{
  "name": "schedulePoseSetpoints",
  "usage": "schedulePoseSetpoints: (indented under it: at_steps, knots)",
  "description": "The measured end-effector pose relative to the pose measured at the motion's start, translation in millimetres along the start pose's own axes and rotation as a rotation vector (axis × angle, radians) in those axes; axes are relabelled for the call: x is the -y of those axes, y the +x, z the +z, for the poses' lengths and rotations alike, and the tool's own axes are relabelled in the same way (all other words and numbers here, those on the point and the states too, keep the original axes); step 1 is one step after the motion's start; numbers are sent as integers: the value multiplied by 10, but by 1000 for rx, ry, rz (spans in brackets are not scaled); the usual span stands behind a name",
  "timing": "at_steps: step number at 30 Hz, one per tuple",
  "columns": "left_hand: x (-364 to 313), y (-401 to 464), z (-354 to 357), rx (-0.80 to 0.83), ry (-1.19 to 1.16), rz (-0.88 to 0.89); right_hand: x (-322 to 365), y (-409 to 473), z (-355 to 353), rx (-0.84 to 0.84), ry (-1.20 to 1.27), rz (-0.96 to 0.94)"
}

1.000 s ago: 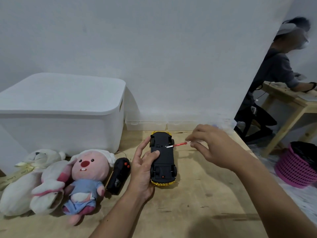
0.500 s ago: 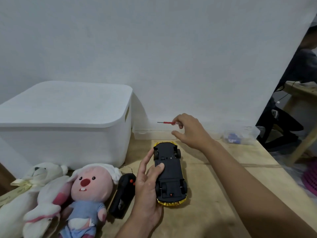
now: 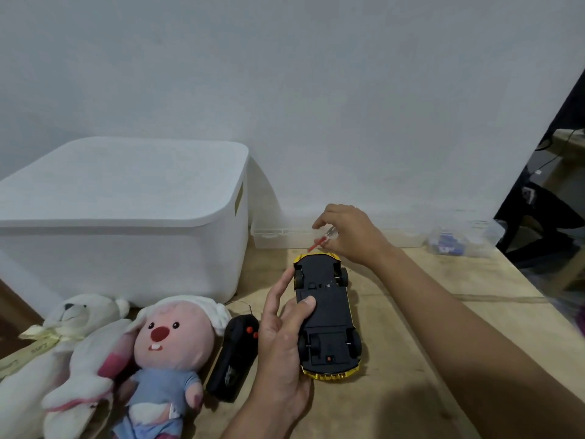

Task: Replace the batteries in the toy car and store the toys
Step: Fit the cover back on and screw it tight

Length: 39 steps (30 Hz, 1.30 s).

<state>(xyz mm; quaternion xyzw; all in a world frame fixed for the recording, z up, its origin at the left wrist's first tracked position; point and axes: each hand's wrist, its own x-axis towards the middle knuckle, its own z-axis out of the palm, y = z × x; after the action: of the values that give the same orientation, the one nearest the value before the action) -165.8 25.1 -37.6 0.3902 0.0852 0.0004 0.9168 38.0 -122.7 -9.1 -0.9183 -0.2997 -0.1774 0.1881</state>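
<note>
A yellow toy car (image 3: pixel 327 315) lies upside down on the wooden table (image 3: pixel 421 350), its black underside up. My left hand (image 3: pixel 281 337) rests on the car's left side, thumb pressing on the underside and fingers straight along the edge. My right hand (image 3: pixel 348 234) hovers just beyond the car's far end and pinches a small red screwdriver (image 3: pixel 318 242) whose tip points down-left. A black remote control (image 3: pixel 234 356) lies left of my left hand. A pink plush (image 3: pixel 164 350) and a white plush (image 3: pixel 63 350) lie at the front left.
A large white lidded storage box (image 3: pixel 126 217) stands at the back left against the wall. A flat clear plastic case (image 3: pixel 285 237) and a clear bag with blue items (image 3: pixel 459 240) sit along the wall. The table's right edge drops off near another wooden desk.
My right hand carried the red screwdriver from over the car toward the clear case and now holds it lower, near the car's far end. The left hand stayed on the car.
</note>
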Motion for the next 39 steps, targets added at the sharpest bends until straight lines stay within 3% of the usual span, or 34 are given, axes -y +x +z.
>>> schedulePoseSetpoints:
  at_steps: [11, 18, 22, 26, 29, 39]
  knots:
    - [26, 23, -12, 11, -16, 27, 46, 20, -26, 72, -360, -241]
    - [12, 10, 9, 14, -10, 38, 15, 74, -11, -4, -499, -371]
    - [11, 18, 16, 18, -13, 38, 28, 90, -29, -27, -411, -290]
    - [8, 21, 20, 18, -30, 27, 139, 37, -84, 70, -149, -84]
    - [16, 16, 16, 19, -25, 23, 144, 31, -55, 44, -6, 25]
    - [1, -8, 26, 17, -21, 10, 260, 81, -32, -95, 92, 258]
